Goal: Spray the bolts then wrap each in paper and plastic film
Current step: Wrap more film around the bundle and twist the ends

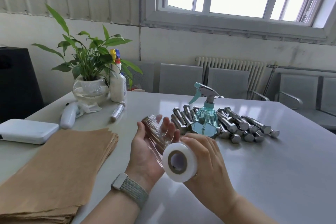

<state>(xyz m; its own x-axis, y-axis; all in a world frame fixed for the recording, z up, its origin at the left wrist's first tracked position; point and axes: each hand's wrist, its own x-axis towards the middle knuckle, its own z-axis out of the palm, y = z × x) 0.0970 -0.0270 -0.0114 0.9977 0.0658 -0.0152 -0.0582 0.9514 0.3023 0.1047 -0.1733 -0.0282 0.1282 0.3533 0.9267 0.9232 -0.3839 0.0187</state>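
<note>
brown paper sheets (60, 165) lie stacked at far left, with one finished bolt (117, 111) beyond them on the table (254, 178). the left hand (145, 152) is palm up with its fingers near straight, cradling the paper-wrapped bolt (151, 125), whose long axis runs away and leftward; whether the thumb pins it is unclear. film runs taut from it to the film roll (180, 162), which the right hand (209, 158) grips just beside. the spray bottle (205, 120) and bare bolts (241, 125) lie further right, nearer the right hand

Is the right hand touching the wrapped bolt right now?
Apart. Head view: the right hand grips the film roll, while the bolt lies on the fingers of the left hand, clear of it.
</note>
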